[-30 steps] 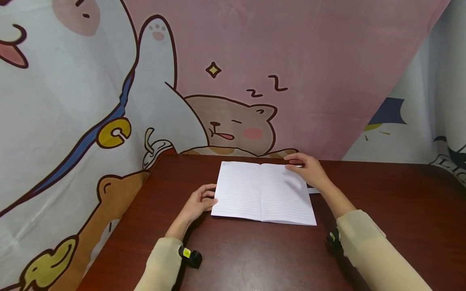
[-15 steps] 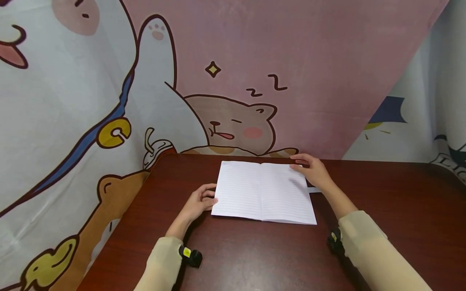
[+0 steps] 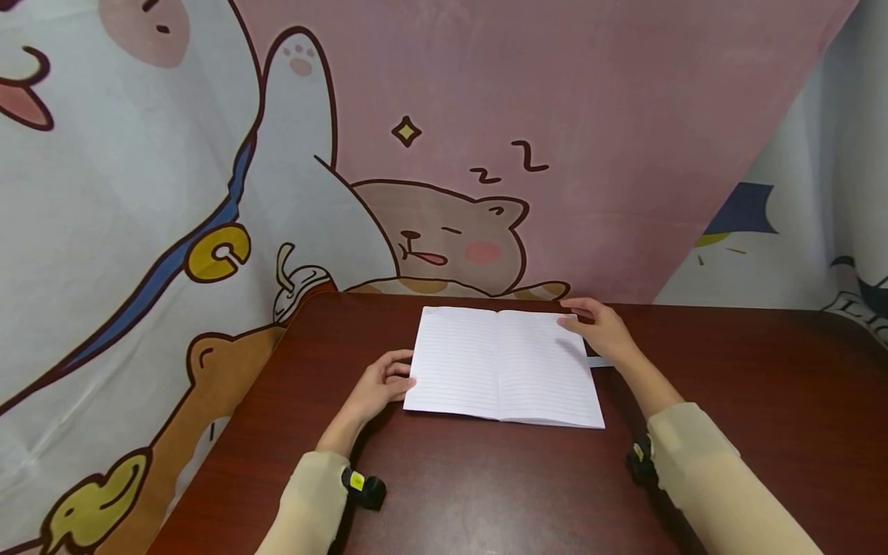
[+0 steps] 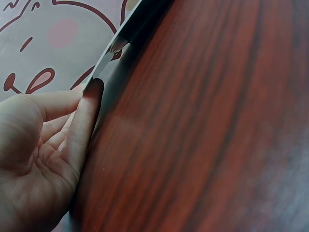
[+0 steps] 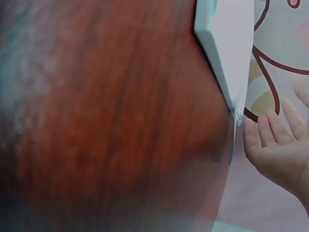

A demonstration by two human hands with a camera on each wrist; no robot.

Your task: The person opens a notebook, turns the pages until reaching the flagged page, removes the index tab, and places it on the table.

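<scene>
An open notebook (image 3: 454, 362) with lined white pages lies on the table in the head view. My left hand (image 3: 378, 388) pinches its left edge: in the left wrist view, the thumb is above the edge and a finger (image 4: 87, 121) lies beneath it. At the upper right corner, my right hand (image 3: 603, 331) hovers with fingers loosely extended. The right wrist view shows that hand (image 5: 285, 150) relaxed beside the page edges (image 5: 231, 53), holding nothing. Whether its fingertips touch the paper, I cannot tell. A white strip (image 3: 600, 361) sticks out past the right page, partly behind the right wrist.
The dark reddish wooden table (image 3: 499, 486) extends in front of the notebook and to both sides. A cartoon-printed cloth (image 3: 610, 154) hangs behind the table's back edge and along the left. Each wrist wears a small black camera (image 3: 365, 490).
My right hand has shifted slightly rightward, from over the right page toward its outer corner. The left hand keeps its place on the left edge, and the notebook stays essentially still.
</scene>
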